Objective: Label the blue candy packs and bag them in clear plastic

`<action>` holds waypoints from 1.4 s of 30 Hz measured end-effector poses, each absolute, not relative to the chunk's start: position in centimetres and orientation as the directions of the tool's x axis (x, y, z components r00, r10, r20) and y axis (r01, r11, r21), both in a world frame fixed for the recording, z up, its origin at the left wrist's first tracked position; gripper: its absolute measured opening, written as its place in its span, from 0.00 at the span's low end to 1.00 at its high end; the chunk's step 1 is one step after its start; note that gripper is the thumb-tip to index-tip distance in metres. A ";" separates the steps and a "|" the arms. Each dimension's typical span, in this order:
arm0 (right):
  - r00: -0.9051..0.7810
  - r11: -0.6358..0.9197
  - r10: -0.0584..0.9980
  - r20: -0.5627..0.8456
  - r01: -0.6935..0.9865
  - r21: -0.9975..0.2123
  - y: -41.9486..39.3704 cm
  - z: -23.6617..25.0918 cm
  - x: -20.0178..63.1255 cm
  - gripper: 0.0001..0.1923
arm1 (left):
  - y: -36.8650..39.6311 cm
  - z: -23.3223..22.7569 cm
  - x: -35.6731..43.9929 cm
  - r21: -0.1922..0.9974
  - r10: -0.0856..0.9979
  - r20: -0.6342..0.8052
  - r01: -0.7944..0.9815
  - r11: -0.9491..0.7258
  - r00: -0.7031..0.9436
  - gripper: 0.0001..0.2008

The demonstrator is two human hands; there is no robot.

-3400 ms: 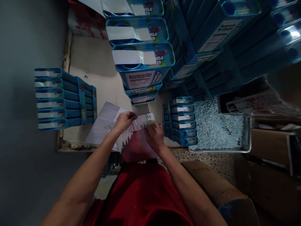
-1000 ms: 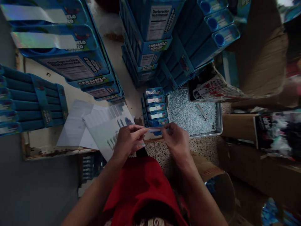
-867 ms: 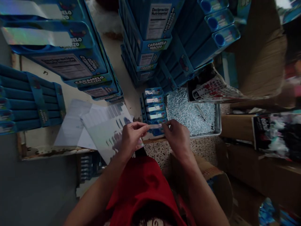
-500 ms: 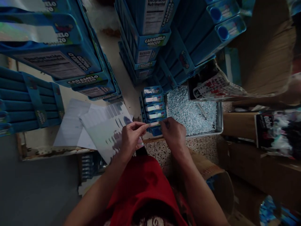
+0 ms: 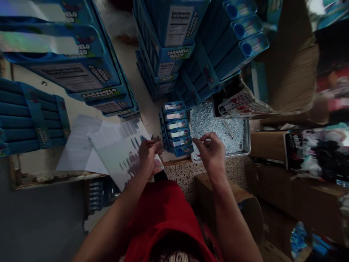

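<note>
"What step is that over there?"

"Sticking pale strips on the blue boxes, by the look of it. The short row (image 5: 176, 130) is on the tabletop (image 5: 152, 123), between the hands and just beside the metal tray (image 5: 247, 138). Five box ends carry a strip; I see none on the nearest box (image 5: 183, 150)."

"And the hands?"

"The right hand (image 5: 214, 154) has a loosely open grip, its thumb at the row's edge, nothing visible in it. The left hand (image 5: 147, 156) is over the printed sheet (image 5: 116, 151); its fingertips blur, so I can't tell whether it's gripping anything."

"What would the next move call for?"

"For that nearest box, I'd say a fingertip pinch on a fresh strip, held taut and lined up before pressing. Those ends are narrow."
</note>
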State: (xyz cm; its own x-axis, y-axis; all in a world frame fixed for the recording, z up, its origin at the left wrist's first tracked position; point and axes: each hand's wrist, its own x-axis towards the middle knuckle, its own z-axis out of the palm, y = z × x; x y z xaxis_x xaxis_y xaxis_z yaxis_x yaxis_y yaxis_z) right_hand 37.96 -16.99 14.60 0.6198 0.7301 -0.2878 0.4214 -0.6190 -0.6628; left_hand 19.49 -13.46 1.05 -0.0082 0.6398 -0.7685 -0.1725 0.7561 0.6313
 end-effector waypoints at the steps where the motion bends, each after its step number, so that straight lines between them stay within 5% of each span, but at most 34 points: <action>1: 0.628 -0.618 0.722 -0.291 0.395 -0.680 -17.0 14.9 37.9 0.16 | -13.5 1.8 19.0 0.692 0.691 -0.721 -0.120 0.712 -0.057 0.12; 5: 0.609 -0.570 0.714 -0.345 0.220 -0.791 -16.9 15.7 37.4 0.17 | -14.1 6.0 18.3 0.843 0.853 -0.522 0.145 0.518 -0.009 0.09; 9: 0.561 -0.543 0.731 -0.388 0.134 -0.829 -17.1 16.0 36.7 0.19 | -14.5 9.6 19.5 0.757 0.724 -0.604 -0.045 0.652 0.333 0.23; 12: 0.551 -0.569 0.724 -0.416 0.136 -0.811 -17.4 15.8 36.0 0.19 | -14.6 10.8 20.6 0.726 0.688 -0.583 -0.103 0.680 0.432 0.32; 16: 0.556 -0.576 0.713 -0.428 0.115 -0.809 -18.0 15.1 35.6 0.19 | -15.0 11.0 20.5 0.794 0.750 -0.567 -0.017 0.608 0.341 0.13; 23: 0.378 -0.579 0.733 -0.566 -0.090 -0.810 -20.5 14.8 36.5 0.26 | -15.9 11.3 18.0 0.759 0.683 -0.630 0.108 0.642 0.369 0.12; 29: 0.624 -0.636 0.680 -0.386 0.240 -0.733 -20.5 13.5 36.1 0.20 | -15.6 9.8 18.5 0.732 0.674 -0.676 0.167 0.660 0.299 0.14; 34: 0.540 -0.581 0.797 -0.269 0.566 -0.585 -19.1 13.2 36.2 0.16 | -15.0 8.5 19.7 0.688 0.655 -0.721 0.128 0.714 0.226 0.13; 42: 0.495 -0.568 0.822 -0.282 0.674 -0.473 -18.5 12.8 36.4 0.18 | -15.0 7.9 19.7 0.686 0.652 -0.724 0.127 0.717 0.226 0.13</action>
